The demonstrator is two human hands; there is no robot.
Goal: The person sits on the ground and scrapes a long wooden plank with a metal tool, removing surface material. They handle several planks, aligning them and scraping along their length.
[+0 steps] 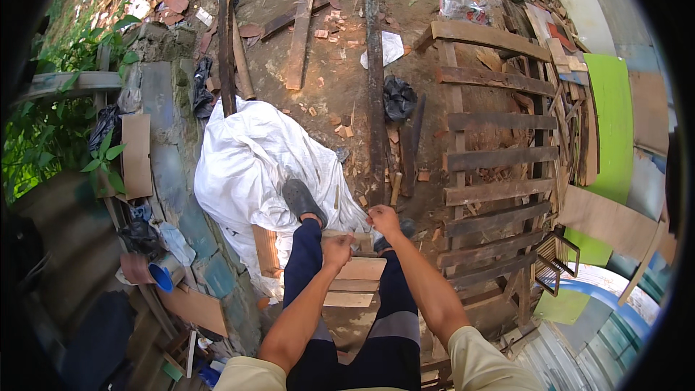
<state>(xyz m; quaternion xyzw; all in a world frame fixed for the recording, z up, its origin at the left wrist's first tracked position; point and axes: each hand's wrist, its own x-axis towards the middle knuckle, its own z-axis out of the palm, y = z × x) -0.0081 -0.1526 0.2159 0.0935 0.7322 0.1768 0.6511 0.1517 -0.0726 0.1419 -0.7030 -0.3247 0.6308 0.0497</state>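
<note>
Seen from above, standing on dirt ground (340, 80) strewn with wood chips and planks; both hands down between the knees at a short stack of pale wooden boards (356, 279). Left hand (336, 251) clenched over the near top edge of the boards, knuckles up; right hand (384, 220) closed around the far upper end of the same stack, though exactly what the fingers pinch cannot be told. Boards light tan, flat, rough-cut, layered with edges stepped, lying between the legs in dark trousers and just in front of the feet; left foot in a grey shoe (302, 200) resting on a crumpled white sack (246, 163). To the right, a weathered wooden pallet (499, 166) of dark slats lying on the ground; beyond it, a green panel (612, 116). To the left, a worn blue-grey wall (170, 152).
</note>
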